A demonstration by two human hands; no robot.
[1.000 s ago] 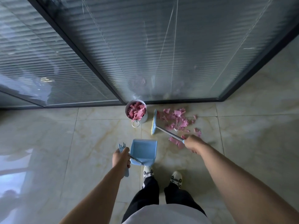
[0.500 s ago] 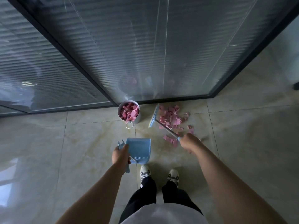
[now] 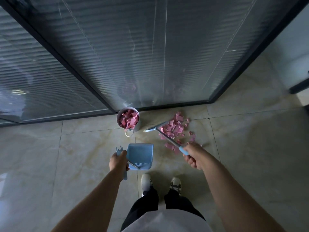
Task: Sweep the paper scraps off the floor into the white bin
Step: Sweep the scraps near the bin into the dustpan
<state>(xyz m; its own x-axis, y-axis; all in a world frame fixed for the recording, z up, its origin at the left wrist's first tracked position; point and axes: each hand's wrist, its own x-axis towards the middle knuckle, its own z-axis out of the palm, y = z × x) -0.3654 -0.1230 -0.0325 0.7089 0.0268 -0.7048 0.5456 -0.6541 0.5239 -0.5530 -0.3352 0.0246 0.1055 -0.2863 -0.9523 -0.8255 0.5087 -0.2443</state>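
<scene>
Paper scraps [image 3: 173,129] now behind broom head [image 3: 154,128], previously beside it.

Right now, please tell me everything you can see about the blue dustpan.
The blue dustpan looks like light blue plastic, a shallow open tray with raised side walls and a ribbed strip near its rear edge. It is empty: no pink scraps lie inside. Its mouth points toward the white bin. The left hand holds its long handle, which has a toothed comb end. It sits ahead of the shoes; contact with the floor cannot be judged.

Broom head [image 3: 154,128] now flatter (nearer bin [image 3: 128,120])
</scene>
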